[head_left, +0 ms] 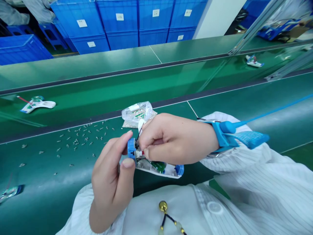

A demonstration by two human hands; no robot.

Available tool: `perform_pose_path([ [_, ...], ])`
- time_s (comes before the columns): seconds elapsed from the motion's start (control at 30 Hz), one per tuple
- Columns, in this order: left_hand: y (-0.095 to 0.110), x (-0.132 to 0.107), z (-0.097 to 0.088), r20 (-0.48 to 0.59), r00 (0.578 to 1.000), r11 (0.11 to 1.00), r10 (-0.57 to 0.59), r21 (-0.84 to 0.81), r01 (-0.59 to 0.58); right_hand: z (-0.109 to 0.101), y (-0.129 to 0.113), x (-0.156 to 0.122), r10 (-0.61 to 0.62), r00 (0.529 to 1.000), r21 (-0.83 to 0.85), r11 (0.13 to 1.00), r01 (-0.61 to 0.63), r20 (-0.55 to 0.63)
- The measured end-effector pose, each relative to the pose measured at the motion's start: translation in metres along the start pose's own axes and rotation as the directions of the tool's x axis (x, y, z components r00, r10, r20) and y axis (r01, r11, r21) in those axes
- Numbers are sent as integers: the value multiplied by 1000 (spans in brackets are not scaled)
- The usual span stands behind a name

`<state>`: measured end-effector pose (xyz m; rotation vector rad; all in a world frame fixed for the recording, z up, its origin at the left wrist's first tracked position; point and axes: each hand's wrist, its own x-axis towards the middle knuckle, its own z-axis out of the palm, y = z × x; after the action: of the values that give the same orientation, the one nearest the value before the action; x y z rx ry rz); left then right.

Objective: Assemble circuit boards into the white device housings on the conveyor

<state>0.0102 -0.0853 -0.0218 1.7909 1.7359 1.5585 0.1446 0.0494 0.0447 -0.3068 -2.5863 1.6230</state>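
A white-and-blue handheld device housing (158, 172), opened up with a green circuit board (158, 166) inside, is held in front of my chest. My left hand (113, 173) grips its blue end (131, 149) between thumb and fingers. Over the housing, my right hand (168, 138) is closed, its thumb and fingertips pinched at the inner side of the blue end, by a small white connector and thin dark wires. My own fingers hide what the pinch holds. A blue wrist strap (222, 133) with a cord is on my right wrist.
Small metal parts (76, 142) lie scattered on the green bench. Behind my hands is a clear plastic bag (138, 113) of small parts. Similar opened devices (39, 103) lie on the green conveyor (110, 93). Blue crates (119, 24) stand beyond it, and a metal frame (251, 29) rises at right.
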Motion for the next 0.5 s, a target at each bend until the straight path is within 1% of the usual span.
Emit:
perform_pose_path([
  [0.17,-2,-1,-4,32,999,998,34,57,-36,-3,-2,0,51,996,52,997,-55,67],
  [0.27,-2,0,-5,46,998,995,45,92,-49,-2,-2,0,67,996,49,996,-70,59],
  [0.4,0,4,-3,109,994,991,29,129,-43,4,-4,0,65,996,-39,997,-67,-58],
  [0.5,4,8,-3,164,986,983,12,177,-41,9,-4,-1,47,986,-115,991,-66,-161],
])
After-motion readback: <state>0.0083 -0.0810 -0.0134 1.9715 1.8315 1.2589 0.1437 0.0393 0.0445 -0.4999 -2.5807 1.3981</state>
